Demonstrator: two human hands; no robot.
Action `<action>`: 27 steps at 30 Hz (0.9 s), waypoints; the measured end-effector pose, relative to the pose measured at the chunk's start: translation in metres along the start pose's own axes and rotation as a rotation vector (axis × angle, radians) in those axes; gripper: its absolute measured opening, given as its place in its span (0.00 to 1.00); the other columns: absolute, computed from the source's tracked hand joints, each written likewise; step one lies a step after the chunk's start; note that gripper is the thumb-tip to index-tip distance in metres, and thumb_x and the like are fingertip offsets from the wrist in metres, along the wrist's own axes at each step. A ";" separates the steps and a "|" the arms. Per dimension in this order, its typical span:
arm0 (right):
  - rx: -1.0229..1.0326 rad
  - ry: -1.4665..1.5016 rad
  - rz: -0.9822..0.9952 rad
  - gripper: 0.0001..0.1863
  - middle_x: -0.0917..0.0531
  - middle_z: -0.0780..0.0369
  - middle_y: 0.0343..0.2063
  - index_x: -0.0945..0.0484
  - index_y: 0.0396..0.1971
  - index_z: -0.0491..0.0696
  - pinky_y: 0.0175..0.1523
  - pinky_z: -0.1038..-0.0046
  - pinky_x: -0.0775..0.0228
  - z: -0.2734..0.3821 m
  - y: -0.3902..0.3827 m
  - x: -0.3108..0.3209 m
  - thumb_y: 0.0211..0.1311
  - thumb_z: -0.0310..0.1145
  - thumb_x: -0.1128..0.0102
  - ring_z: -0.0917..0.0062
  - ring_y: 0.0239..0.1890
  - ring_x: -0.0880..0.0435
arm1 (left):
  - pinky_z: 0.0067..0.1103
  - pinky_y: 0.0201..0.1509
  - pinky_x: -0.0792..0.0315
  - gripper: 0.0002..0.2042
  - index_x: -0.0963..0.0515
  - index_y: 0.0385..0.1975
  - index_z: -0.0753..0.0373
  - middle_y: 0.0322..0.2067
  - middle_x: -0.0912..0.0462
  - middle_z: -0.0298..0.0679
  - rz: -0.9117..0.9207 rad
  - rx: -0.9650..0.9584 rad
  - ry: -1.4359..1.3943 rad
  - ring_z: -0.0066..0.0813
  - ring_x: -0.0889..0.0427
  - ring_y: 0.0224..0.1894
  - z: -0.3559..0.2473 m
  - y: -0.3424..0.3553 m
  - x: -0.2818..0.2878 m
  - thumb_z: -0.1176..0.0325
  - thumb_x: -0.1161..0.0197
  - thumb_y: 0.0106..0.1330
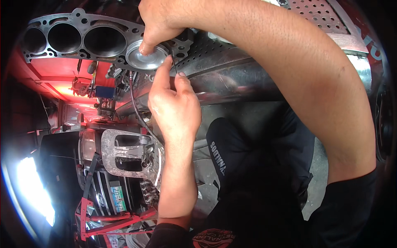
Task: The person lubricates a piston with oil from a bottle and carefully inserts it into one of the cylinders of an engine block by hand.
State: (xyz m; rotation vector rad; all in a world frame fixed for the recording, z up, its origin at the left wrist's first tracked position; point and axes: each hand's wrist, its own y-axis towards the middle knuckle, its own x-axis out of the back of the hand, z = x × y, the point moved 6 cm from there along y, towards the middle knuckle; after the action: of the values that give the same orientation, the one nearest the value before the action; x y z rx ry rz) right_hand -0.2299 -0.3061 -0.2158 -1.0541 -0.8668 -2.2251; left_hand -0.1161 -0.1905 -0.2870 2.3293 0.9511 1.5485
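Observation:
An engine block (76, 53) with large round bores lies across the top left. In its rightmost bore sits a shiny piston (151, 59), its round crown close to the deck. My right hand (163, 20) reaches over from above, thumb stretched down onto the crown; its other fingers are mostly hidden. Below the piston's right edge, my left hand (175, 103) is closed on a thin dark rod (173, 64), between index finger and thumb. The index fingertip touches or nearly touches the bore's rim. What the rod's upper end meets is too small to tell.
Right of the block runs a perforated metal surface (316, 12) with a rounded metal edge (231, 82). A dark hose (136, 105) hangs below the block. Further left are a grimy metal part (108, 153), a red metal stand (118, 227) and a parked vehicle's front (97, 186).

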 end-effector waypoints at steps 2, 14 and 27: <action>-0.067 0.036 -0.001 0.29 0.10 0.55 0.44 0.11 0.46 0.43 0.56 0.68 0.19 -0.001 0.000 0.000 0.55 0.53 0.29 0.67 0.49 0.10 | 0.26 0.39 0.24 0.20 0.23 0.61 0.73 0.28 0.16 0.46 -0.013 0.030 -0.053 0.28 0.19 0.27 0.003 -0.001 -0.007 0.77 0.42 0.69; -0.006 -0.036 -0.024 0.28 0.10 0.55 0.46 0.11 0.47 0.44 0.57 0.68 0.20 -0.008 0.007 -0.001 0.56 0.52 0.30 0.67 0.51 0.10 | 0.27 0.41 0.22 0.22 0.26 0.63 0.77 0.35 0.13 0.55 -0.087 0.002 -0.064 0.29 0.15 0.32 0.006 -0.007 -0.016 0.77 0.47 0.69; 0.121 -0.028 -0.032 0.29 0.10 0.55 0.46 0.11 0.46 0.44 0.56 0.68 0.20 -0.006 0.011 -0.003 0.56 0.55 0.30 0.67 0.50 0.10 | 0.33 0.45 0.21 0.22 0.26 0.62 0.78 0.39 0.15 0.65 -0.129 0.105 -0.040 0.49 0.11 0.39 -0.002 -0.007 -0.014 0.76 0.48 0.69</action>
State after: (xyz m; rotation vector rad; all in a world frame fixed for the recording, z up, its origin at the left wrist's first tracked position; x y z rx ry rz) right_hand -0.2234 -0.3174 -0.2174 -1.0229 -1.0230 -2.1586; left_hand -0.1245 -0.1943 -0.3000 2.3073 1.1734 1.4294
